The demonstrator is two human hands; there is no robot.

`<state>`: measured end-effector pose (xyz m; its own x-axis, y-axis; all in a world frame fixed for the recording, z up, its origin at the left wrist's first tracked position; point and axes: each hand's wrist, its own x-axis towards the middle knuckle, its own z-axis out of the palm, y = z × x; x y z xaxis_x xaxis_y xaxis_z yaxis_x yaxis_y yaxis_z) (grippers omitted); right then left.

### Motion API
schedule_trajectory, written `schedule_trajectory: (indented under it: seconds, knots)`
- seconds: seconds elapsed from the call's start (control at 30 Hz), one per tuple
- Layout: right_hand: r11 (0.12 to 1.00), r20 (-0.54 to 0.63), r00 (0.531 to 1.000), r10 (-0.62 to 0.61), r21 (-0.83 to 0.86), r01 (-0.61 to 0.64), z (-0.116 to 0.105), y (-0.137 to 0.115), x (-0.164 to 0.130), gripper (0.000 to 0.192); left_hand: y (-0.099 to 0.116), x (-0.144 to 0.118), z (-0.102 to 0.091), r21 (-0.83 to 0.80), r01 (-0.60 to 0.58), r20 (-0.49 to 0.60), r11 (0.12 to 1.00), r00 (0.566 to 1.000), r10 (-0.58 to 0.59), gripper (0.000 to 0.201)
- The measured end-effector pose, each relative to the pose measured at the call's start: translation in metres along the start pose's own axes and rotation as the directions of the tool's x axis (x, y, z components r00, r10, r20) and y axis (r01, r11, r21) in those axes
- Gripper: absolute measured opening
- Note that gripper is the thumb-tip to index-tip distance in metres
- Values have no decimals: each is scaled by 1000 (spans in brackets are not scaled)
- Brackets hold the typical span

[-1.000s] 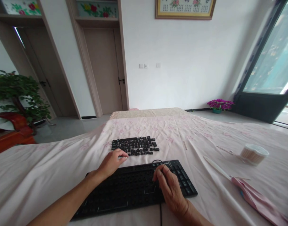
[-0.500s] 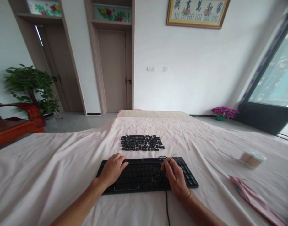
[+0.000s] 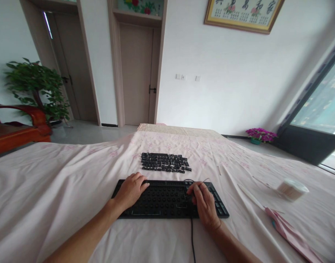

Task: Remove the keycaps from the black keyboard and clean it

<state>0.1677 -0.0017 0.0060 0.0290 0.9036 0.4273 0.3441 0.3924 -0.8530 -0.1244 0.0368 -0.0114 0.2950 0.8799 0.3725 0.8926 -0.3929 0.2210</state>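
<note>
On keyboard point(image 3: 167, 199) | left hand point(image 3: 131, 190) flat, empty | right hand point(image 3: 204, 204) curled, grip unclear

Two bare arms come in from the bottom. No sleeves show on them at all. The left hand point(image 3: 131, 190) has no ring and no band. The right hand point(image 3: 204, 204) has a thin dark band around its wrist. The nails are short and plain, with no paint.

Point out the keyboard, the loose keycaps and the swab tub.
keyboard point(image 3: 164, 199), head view, bare middle of its stripped deck.
keycaps point(image 3: 164, 162), head view, centre of the pile.
swab tub point(image 3: 292, 189), head view, its side wall.
</note>
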Motion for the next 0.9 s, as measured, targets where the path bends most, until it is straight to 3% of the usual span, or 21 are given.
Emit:
schedule_trajectory:
  seconds: [0.17,0.33,0.5,0.7,0.8,0.9]
  knots:
    - [990,-121,987,105,111,-91,-6,0,13,35,0,0,-2,-40,-13,11,999,1000,13,26]
    - [986,-180,973,147,104,-130,-24,4,34,38,-3,1,-6,-100,-24,36,995,999,28,28]
    - [993,-61,993,101,69,-97,-34,3,46,36,-6,-1,-11,-132,-4,85,991,996,15,30]
    - [999,69,997,37,30,-39,-26,0,52,34,-6,1,-19,-126,2,143,992,990,16,30]
    - [1000,62,998,20,23,-21,-20,2,49,36,3,14,-27,-33,35,222,999,975,-27,28]
    - [999,45,999,19,42,-21,-16,5,46,37,27,33,-31,-12,65,239,998,969,-60,16]
